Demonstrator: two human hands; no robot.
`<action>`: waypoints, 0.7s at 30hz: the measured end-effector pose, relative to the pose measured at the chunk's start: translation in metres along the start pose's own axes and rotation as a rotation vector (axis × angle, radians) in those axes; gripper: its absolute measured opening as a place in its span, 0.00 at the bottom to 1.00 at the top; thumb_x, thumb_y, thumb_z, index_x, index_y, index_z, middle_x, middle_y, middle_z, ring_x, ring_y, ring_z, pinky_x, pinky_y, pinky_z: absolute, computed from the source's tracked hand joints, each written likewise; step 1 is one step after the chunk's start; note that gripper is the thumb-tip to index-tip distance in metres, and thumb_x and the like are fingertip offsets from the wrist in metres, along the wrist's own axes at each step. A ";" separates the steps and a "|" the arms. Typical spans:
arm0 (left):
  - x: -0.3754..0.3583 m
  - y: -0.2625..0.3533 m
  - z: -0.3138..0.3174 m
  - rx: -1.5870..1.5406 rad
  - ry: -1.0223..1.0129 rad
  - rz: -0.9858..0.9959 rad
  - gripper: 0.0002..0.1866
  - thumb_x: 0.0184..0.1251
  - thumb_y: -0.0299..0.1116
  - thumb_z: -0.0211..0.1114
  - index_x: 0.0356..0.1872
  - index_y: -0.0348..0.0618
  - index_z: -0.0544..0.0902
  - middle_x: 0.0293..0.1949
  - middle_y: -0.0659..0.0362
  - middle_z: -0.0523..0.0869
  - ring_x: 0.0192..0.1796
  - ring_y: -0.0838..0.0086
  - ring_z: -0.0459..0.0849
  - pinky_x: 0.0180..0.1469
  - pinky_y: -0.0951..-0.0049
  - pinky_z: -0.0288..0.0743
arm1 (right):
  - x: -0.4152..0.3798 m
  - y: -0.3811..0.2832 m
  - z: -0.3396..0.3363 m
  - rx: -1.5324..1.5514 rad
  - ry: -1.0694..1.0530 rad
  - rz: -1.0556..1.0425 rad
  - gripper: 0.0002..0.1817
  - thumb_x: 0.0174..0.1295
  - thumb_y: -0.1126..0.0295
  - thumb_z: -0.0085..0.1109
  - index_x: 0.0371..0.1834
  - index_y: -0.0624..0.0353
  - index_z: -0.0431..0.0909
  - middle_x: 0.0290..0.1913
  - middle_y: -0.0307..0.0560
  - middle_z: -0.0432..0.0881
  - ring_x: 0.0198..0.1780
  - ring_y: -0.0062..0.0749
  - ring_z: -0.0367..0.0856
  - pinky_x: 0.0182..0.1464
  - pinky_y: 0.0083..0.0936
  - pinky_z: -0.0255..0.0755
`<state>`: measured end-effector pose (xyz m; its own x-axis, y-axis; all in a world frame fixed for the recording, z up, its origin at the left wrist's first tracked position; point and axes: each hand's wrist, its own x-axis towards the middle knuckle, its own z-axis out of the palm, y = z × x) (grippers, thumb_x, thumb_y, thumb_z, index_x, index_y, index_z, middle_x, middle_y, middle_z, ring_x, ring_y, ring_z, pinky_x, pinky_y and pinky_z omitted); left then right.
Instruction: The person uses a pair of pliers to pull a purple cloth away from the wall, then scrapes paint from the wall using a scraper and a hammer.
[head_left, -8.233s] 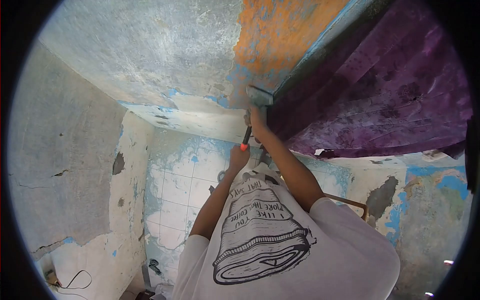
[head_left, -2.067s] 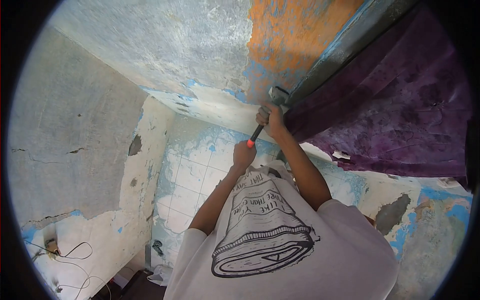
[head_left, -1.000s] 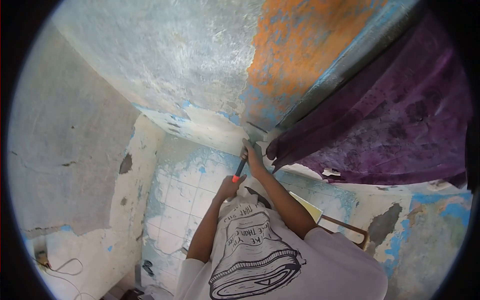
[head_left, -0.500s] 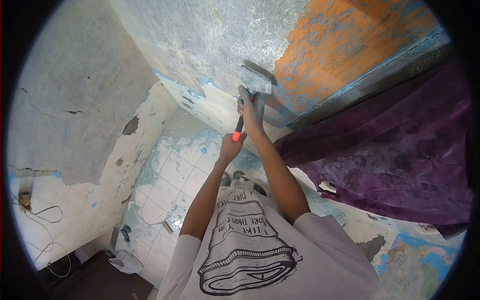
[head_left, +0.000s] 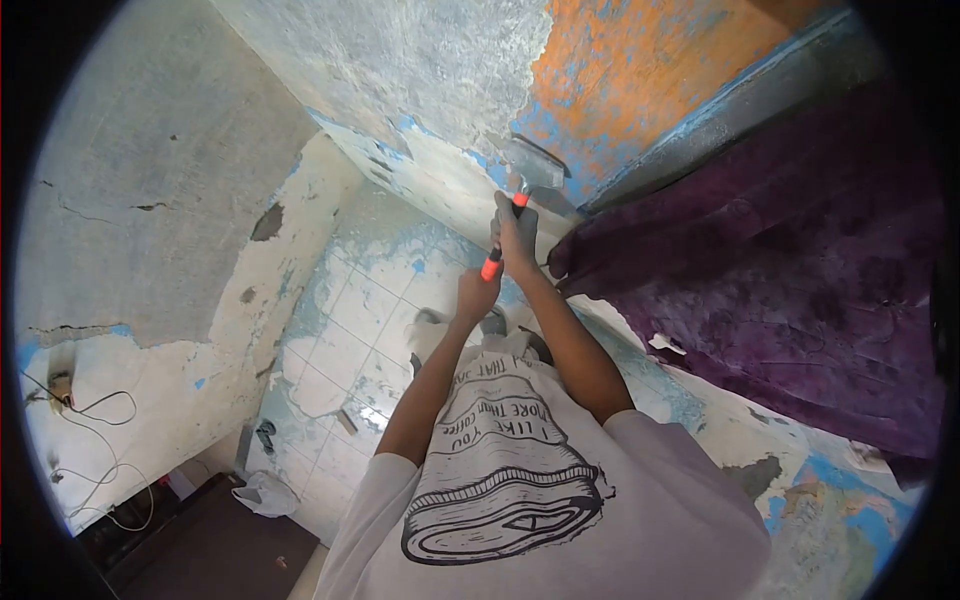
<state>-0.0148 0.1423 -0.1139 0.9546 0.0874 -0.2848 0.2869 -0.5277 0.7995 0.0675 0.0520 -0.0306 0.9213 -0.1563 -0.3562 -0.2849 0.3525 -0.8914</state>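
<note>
Both hands grip one scraper: the right hand is closed around the upper handle just below the blade, and the left hand is closed on the orange butt end (fingers fully wrapped). The blade lies flat against the peeling wall, at the edge of the orange paint, beside a purple curtain.

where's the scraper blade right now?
Head view, upper centre: the scraper blade lies against the wall at the edge of the orange paint, just left of the purple curtain, above the right hand.
</note>
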 end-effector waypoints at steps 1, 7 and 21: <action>0.004 0.000 0.002 0.015 0.038 0.052 0.26 0.66 0.51 0.63 0.25 0.33 0.84 0.25 0.37 0.83 0.31 0.42 0.85 0.34 0.49 0.77 | 0.002 -0.005 0.000 0.035 0.001 0.000 0.24 0.67 0.59 0.58 0.15 0.49 0.60 0.12 0.30 0.59 0.10 0.19 0.58 0.14 0.22 0.52; -0.005 -0.046 0.027 0.165 -0.052 -0.107 0.26 0.63 0.53 0.64 0.29 0.32 0.85 0.29 0.37 0.85 0.35 0.41 0.85 0.39 0.49 0.77 | 0.011 0.043 -0.034 0.057 0.060 0.158 0.23 0.67 0.60 0.57 0.16 0.48 0.58 0.11 0.32 0.56 0.10 0.22 0.55 0.14 0.24 0.53; -0.005 -0.027 0.030 0.207 0.064 -0.202 0.19 0.57 0.41 0.62 0.38 0.32 0.81 0.40 0.36 0.84 0.44 0.41 0.85 0.48 0.48 0.78 | 0.025 0.027 -0.029 0.180 -0.083 0.253 0.19 0.69 0.63 0.52 0.20 0.48 0.56 0.10 0.34 0.51 0.09 0.25 0.51 0.13 0.26 0.48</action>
<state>-0.0292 0.1304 -0.1498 0.8850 0.2580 -0.3875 0.4551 -0.6546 0.6037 0.0754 0.0308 -0.0719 0.8476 0.0304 -0.5298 -0.4633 0.5290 -0.7110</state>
